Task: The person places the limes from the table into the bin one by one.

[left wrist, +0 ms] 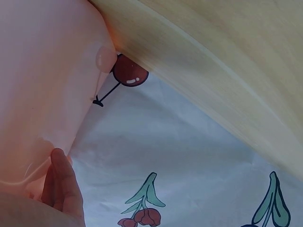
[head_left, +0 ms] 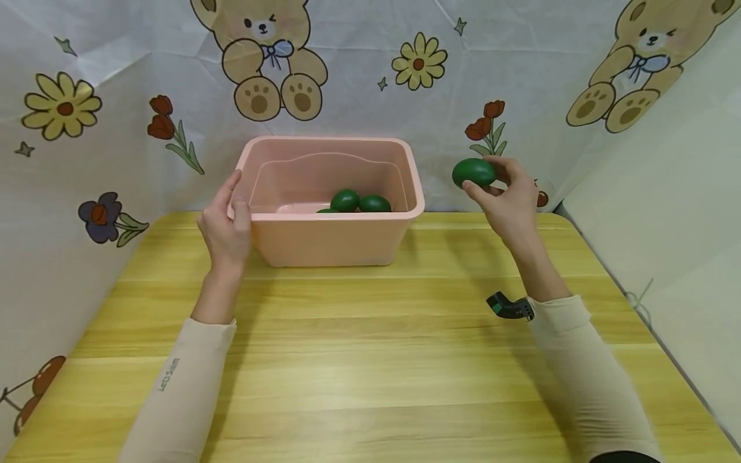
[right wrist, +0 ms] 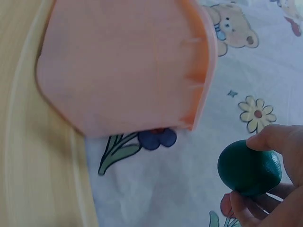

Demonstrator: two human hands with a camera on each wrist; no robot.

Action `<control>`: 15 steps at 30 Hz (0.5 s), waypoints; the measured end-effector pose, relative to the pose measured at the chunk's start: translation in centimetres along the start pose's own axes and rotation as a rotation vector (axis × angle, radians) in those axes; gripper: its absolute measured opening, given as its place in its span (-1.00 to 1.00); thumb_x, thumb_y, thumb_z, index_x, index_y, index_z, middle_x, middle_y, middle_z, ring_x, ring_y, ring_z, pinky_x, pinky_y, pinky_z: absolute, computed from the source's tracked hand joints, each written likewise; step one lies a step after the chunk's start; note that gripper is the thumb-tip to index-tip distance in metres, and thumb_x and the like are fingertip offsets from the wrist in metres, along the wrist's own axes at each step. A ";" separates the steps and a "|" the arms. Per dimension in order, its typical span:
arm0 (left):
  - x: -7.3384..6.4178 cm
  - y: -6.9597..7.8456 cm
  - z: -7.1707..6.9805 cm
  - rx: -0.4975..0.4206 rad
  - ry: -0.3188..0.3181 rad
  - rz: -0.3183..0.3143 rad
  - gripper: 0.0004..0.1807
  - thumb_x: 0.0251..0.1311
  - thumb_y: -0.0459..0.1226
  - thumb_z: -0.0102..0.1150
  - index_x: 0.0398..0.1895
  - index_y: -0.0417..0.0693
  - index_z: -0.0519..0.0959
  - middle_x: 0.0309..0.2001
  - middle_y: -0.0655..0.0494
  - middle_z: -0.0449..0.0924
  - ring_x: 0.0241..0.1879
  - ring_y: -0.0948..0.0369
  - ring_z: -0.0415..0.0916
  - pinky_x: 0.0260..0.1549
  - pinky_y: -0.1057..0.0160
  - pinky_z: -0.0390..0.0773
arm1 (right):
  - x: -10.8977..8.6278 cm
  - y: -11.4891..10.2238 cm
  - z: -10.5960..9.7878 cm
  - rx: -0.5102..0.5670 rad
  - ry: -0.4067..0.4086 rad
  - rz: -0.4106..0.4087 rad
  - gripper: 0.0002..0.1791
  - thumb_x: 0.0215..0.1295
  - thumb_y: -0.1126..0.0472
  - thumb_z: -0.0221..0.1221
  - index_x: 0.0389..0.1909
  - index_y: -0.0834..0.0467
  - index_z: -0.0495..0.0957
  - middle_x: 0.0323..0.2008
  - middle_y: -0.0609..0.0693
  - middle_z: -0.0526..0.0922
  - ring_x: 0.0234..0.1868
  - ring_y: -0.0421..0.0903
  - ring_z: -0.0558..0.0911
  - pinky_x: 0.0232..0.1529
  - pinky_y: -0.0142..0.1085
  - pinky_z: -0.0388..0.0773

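A pink plastic bin (head_left: 330, 241) stands at the back of the table. My left hand (head_left: 226, 228) grips its left end by the rim; in the left wrist view, fingers (left wrist: 66, 182) lie against the pink wall. Inside the bin are a green egg-shaped piece (head_left: 345, 200), a second green piece (head_left: 375, 204) beside it, and part of another behind the front rim. To the right of the bin, my right hand (head_left: 512, 199) holds a smooth dark-green egg-shaped piece (right wrist: 248, 168) in the air between thumb and fingers. Whether it is a fruit or a toy cannot be told.
The wood-grain table (head_left: 370, 360) extends in front of the bin. Behind and to the left hangs a white cloth (head_left: 359, 77) printed with bears and flowers. A pale panel (head_left: 671, 212) borders the right side. A small black device (head_left: 509, 306) sits at my right cuff.
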State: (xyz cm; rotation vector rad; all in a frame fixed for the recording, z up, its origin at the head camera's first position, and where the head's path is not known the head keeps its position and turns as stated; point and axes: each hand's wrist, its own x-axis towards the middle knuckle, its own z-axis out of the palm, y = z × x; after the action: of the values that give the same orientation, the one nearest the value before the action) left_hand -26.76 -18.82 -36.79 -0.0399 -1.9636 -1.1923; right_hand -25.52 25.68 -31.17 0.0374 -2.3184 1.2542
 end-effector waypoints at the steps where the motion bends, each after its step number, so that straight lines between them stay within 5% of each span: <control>1: 0.0 0.0 -0.1 0.002 -0.004 0.001 -0.46 0.33 -0.17 -0.07 0.29 0.03 0.69 -0.21 -0.31 0.76 -0.74 0.44 -0.05 -0.64 0.36 0.03 | -0.1 -0.3 0.2 0.017 0.006 0.002 -0.37 0.30 0.09 0.42 0.36 0.13 0.54 0.20 0.05 0.60 0.20 -0.15 0.58 0.11 -0.43 0.61; 9: 0.0 -0.3 0.1 -0.002 -0.005 0.000 -0.45 0.32 -0.15 -0.07 0.29 -0.01 0.69 0.12 -0.17 0.74 -0.69 0.44 -0.02 -0.55 0.36 0.12 | -0.9 -3.1 2.3 0.201 0.011 -0.026 -0.40 0.25 0.19 0.46 0.31 0.17 0.57 0.14 -0.01 0.60 0.14 -0.17 0.58 0.07 -0.43 0.61; 15: 0.0 -0.2 0.1 -0.007 0.009 0.007 -0.45 0.31 -0.15 -0.08 0.28 0.01 0.70 0.15 -0.09 0.74 -0.67 0.43 0.01 -0.52 0.36 0.14 | -1.1 -5.0 4.2 0.235 -0.013 -0.059 -0.42 0.23 0.19 0.47 0.26 0.20 0.59 0.12 0.02 0.61 0.12 -0.15 0.59 0.07 -0.39 0.63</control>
State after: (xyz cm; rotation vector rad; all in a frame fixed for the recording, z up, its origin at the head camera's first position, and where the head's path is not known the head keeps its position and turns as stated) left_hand -26.96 -18.86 -36.95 -0.0451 -1.9502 -1.1933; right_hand -25.00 19.22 -29.68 0.1923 -2.1527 1.4926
